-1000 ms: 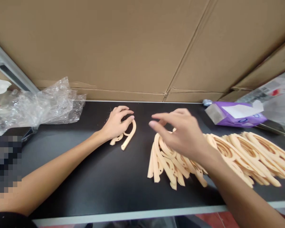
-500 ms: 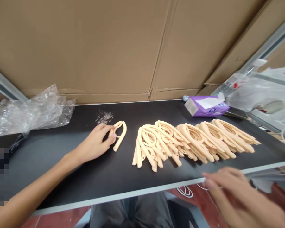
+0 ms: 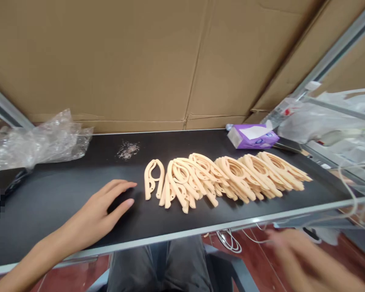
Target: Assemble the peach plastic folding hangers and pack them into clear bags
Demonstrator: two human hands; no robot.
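Left hand [image 3: 99, 217]: empty, thumb and fingers parted, low over the table [image 3: 61, 182]. Right hand [image 3: 298, 251]: blurred, out past the table's front edge; finger state cannot be told. Single beige looped piece [image 3: 147, 182]: flat on the table, right of the left hand, apart from it, just beside the overlapping row of like pieces [image 3: 235, 178]. Behind: pale debris [image 3: 128, 150], crumpled clear plastic [image 3: 48, 142] at left, purple tissue pack [image 3: 258, 140] at right.
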